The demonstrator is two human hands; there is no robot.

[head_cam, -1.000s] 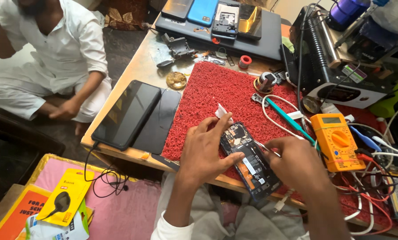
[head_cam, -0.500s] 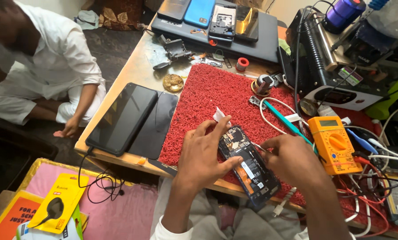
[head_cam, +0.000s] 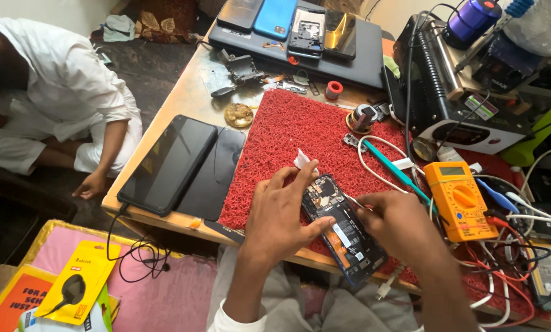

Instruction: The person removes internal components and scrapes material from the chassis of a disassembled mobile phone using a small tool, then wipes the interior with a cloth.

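Observation:
An opened phone (head_cam: 344, 230) with its back cover off lies tilted on the red mat (head_cam: 300, 132), its circuit board and battery showing. My left hand (head_cam: 283, 215) grips the phone's left edge, thumb across its middle and fingers near the top. A small white scrap (head_cam: 304, 161) sticks up by my fingertips. My right hand (head_cam: 395, 224) holds thin metal tweezers (head_cam: 353, 202), whose tip touches the upper part of the board.
A black phone and a dark panel (head_cam: 171, 163) lie left of the mat. An orange multimeter (head_cam: 461, 200) and tangled cables sit right. A laptop with several phones (head_cam: 300, 27) is at the back. A person in white (head_cam: 54, 98) sits on the floor, left.
The view has shifted slightly. My hands stay on the phone, the tweezers still at the board. The seated person has leaned forward and put a hand on the floor.

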